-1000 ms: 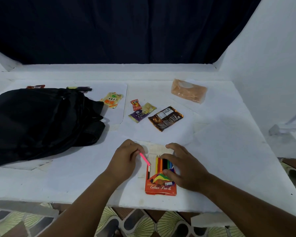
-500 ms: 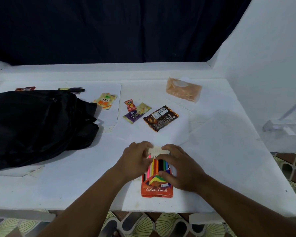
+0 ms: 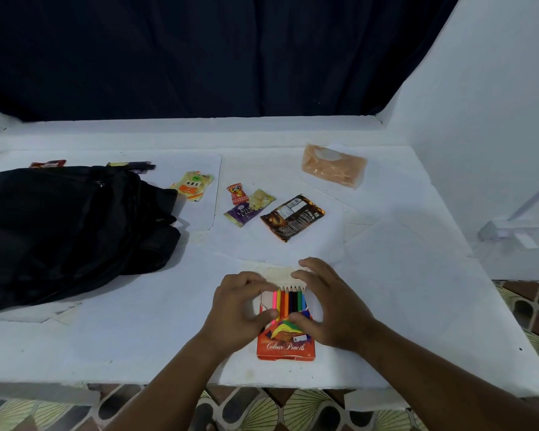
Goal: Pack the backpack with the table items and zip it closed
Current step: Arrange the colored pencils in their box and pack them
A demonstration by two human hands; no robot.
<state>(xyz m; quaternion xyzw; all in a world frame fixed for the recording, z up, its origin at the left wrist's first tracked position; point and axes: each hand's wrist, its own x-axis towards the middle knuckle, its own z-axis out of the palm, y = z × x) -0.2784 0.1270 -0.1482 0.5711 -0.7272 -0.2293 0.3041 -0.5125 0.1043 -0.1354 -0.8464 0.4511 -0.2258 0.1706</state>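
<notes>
Left hand (image 3: 241,309): fingers curled over the left edge of the pencil box (image 3: 286,345), thumb pressing the box front by the pink pencil (image 3: 274,301). Right hand (image 3: 332,306): fingers bent over the raised box flap (image 3: 279,274), thumb on the box front; both hands clasp the box from either side.

Pencil box: orange, flat on the table (image 3: 402,290) near its front edge, long axis running away from the person, open end and pencil tips pointing to the far side.

Backpack (image 3: 69,231): black, lying slumped at the left of the table, well apart from the box.

Beyond the box: brown snack packet (image 3: 292,216), purple wafer packet (image 3: 246,209), small red sweet packet (image 3: 237,193), yellow packet (image 3: 193,188), orange tissue pack (image 3: 333,169).

Table white; dark curtain (image 3: 199,51) behind; white wall (image 3: 486,119) at right; patterned floor tiles (image 3: 293,405) below.
</notes>
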